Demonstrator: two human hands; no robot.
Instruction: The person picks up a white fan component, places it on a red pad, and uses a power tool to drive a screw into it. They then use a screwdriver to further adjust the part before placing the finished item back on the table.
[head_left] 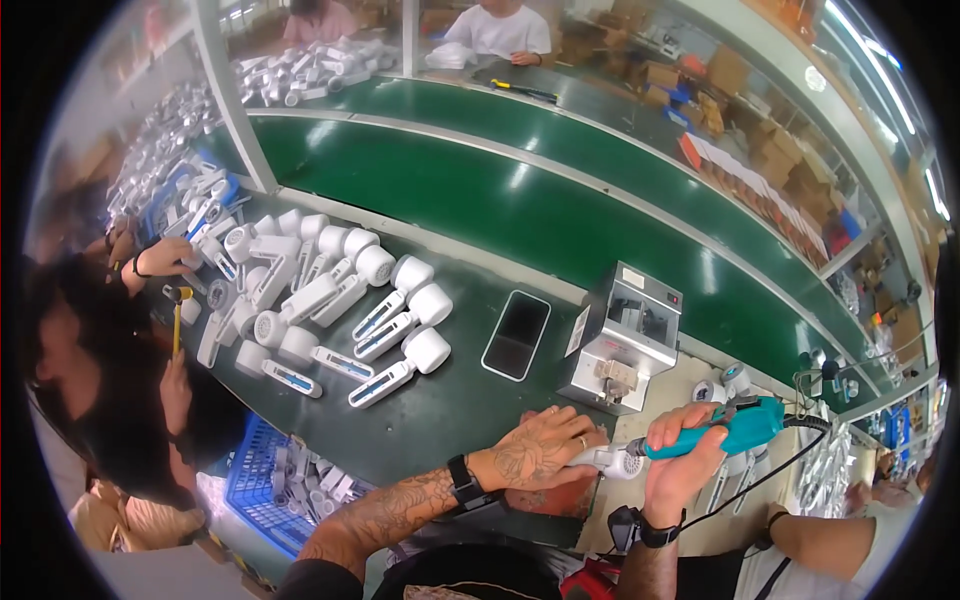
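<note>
My right hand (685,455) is wrapped round a teal electric screwdriver (738,427), held nearly level with its tip pointing left. That tip meets the round, slotted head of a white hair-dryer-shaped unit (628,462). My left hand (540,450) lies over the unit's handle and grips it against a reddish-brown pad (560,497) at the bench edge; most of the handle is hidden under the fingers. Just beyond my hands stands a metal screw feeder (625,345). A dark cable runs from the screwdriver's back end.
Several similar white units (345,285) lie on the dark bench, left of a phone (517,335). A blue basket (262,480) of grey-white parts sits below. At left, a co-worker holds a yellow-handled hammer (178,310). A green conveyor (450,190) runs behind; another person's arm is at right.
</note>
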